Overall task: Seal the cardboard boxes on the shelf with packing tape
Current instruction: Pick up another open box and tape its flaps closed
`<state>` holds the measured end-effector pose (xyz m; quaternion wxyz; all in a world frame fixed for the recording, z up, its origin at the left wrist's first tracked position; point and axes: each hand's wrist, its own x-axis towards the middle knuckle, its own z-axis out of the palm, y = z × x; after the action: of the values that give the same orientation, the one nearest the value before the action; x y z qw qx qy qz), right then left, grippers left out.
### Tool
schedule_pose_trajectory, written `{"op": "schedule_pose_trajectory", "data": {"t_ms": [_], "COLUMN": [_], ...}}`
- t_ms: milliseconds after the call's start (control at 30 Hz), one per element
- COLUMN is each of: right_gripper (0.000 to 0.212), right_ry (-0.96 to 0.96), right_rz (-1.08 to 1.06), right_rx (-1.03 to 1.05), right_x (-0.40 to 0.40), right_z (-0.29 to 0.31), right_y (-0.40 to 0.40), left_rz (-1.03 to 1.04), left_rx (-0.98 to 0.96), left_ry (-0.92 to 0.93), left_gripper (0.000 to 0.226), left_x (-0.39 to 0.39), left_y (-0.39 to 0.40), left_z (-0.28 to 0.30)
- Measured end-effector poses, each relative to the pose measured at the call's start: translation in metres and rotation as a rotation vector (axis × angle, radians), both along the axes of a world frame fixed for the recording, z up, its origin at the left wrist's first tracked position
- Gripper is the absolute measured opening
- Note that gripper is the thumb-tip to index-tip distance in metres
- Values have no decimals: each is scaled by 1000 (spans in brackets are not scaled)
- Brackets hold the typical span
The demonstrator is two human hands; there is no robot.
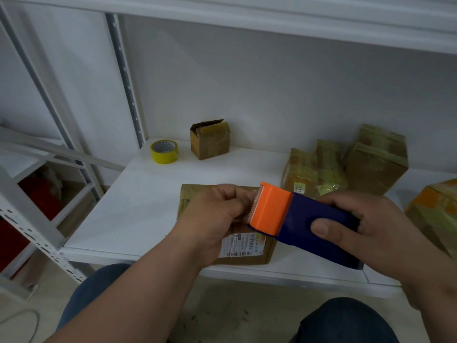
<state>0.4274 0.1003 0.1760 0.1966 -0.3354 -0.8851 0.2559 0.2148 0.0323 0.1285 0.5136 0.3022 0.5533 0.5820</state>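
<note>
Above the box point(226, 243) at the shelf point(138, 194) front, the right hand point(385, 233) gripped the dispenser point(304, 224), long axis pointing left at the left hand point(217, 211), which pinched at its toothed edge

A blue tape dispenser point(309, 226) with an orange toothed head is held tilted above a flat cardboard box point(243, 246) with a white label at the shelf's point(138, 206) front edge. A small open-flapped box point(210, 141) and a yellow tape roll point(164, 151) stand at the back; taped boxes point(346, 164) cluster right.
</note>
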Motion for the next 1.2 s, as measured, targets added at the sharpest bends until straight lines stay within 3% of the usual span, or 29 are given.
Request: {"op": "schedule_pose_trajectory", "data": {"t_ms": [133,300,433,533,800,1200], "right_gripper": [58,54,69,80,93,85], "right_ry": [-19,-23,-53,-96,-205,-377], "right_rz": [56,57,-42,-97,-155,-148], "right_rx": [-2,-59,-168,-254,-364,-392], "right_x": [-6,1,23,31,24,18], "right_z": [3,16,24,24,12,-10], "right_y": [8,23,45,65,114,153], "left_rz": [110,314,476,491,505,507], "left_rx": [67,98,91,17,-107,-228], "left_ry": [216,165,140,207,171,191], "left_gripper": [17,8,10,13,9,9], "left_x": [-10,-56,-109,-115,-111,-132], "left_y": [-2,-8,-20,-18,1,1], "left_z": [13,24,25,11,-27,-54]}}
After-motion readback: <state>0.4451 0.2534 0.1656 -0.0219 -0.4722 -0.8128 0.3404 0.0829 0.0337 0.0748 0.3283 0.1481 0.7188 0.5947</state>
